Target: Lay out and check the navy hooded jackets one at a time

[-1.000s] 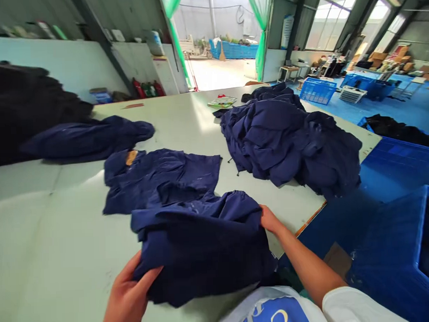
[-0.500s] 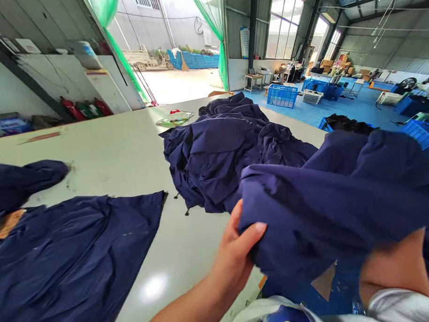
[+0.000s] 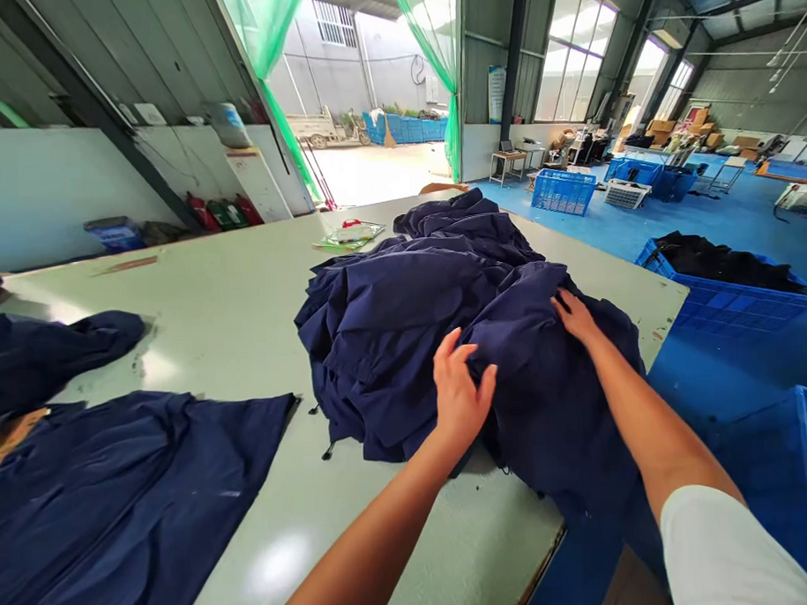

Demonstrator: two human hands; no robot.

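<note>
A heap of navy blue garments (image 3: 391,312) lies rumpled on the pale table, with thin cords and toggles at its lower left edge. On the heap's right side a navy garment (image 3: 545,395) hangs down over the table's near edge. My left hand (image 3: 463,389) is just in front of this garment, its fingers spread and holding nothing. My right hand (image 3: 576,318) rests on the garment's upper right part, fingers apart against the cloth. Another navy garment (image 3: 132,488) is spread flat at the left, with bunched navy cloth (image 3: 67,349) beyond it.
The pale table (image 3: 219,318) reaches far ahead. A clear packet (image 3: 352,236) with something red on it lies near its far edge. Blue crates stand on the floor at the right: one with dark cloth (image 3: 726,260), another blue crate (image 3: 773,475) close by the table.
The garment held up in my hands has come down onto the right of the heap. My left hand has let go of it, and my right hand has moved forward over it.
</note>
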